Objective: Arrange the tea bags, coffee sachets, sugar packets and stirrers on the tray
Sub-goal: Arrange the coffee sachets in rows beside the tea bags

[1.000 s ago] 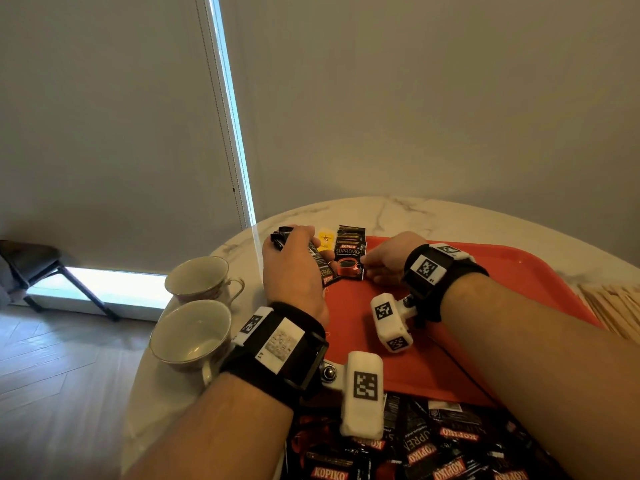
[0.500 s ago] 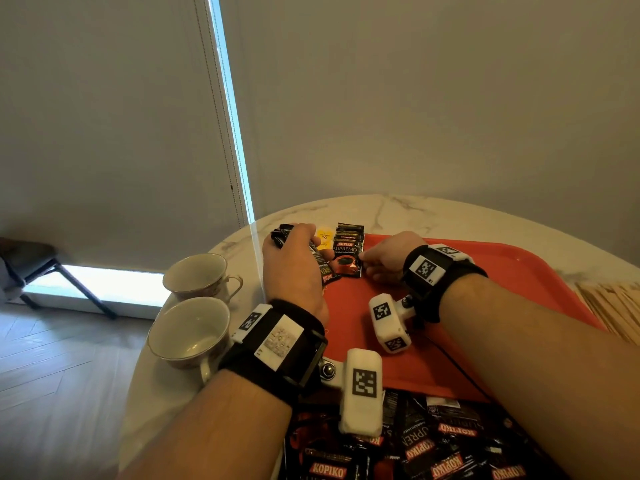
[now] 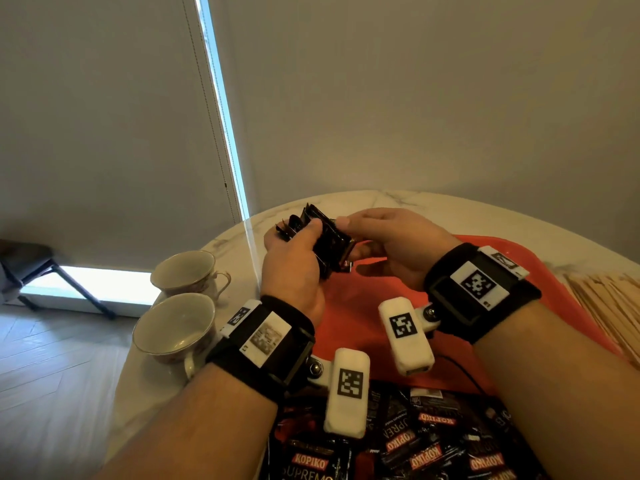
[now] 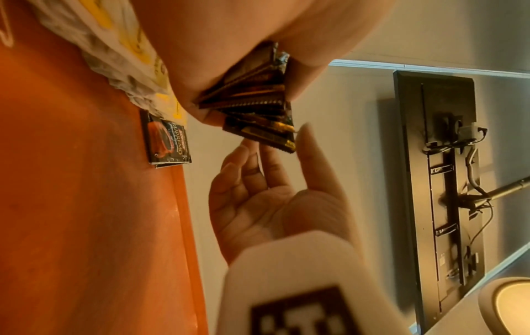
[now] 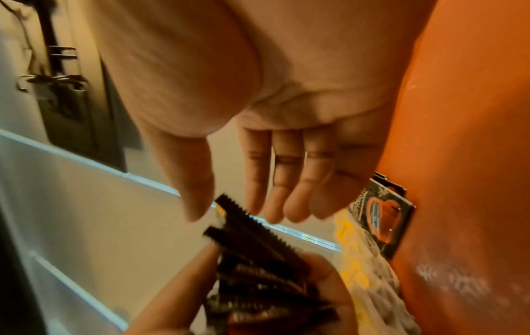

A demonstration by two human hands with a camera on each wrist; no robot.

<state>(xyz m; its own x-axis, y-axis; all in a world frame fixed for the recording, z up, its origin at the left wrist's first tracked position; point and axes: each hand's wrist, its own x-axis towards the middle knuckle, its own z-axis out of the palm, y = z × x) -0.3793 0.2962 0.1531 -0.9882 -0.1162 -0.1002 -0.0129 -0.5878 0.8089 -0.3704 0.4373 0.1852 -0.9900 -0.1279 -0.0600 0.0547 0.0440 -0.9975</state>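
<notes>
Both hands have risen off the red tray (image 3: pixel 408 344). Centre frame, the left hand (image 3: pixel 294 268) grips a fanned stack of coffee sachets (image 3: pixel 329 244); the right hand (image 3: pixel 388 244), fingers straight and together, touches its edge. One sachet (image 4: pixel 167 141) lies on the tray.

Cups (image 3: pixel 180 306) left of tray (image 3: pixel 363 327), stirrers (image 3: pixel 609 303) right, sachets (image 3: pixel 415 441) before it

Both forearms reach forward. The left hand (image 3: pixel 294 261) grips a fanned stack of black foil coffee sachets (image 3: pixel 327 242); the right hand (image 3: pixel 391 244), fingers nearly straight, meets its edge.
</notes>
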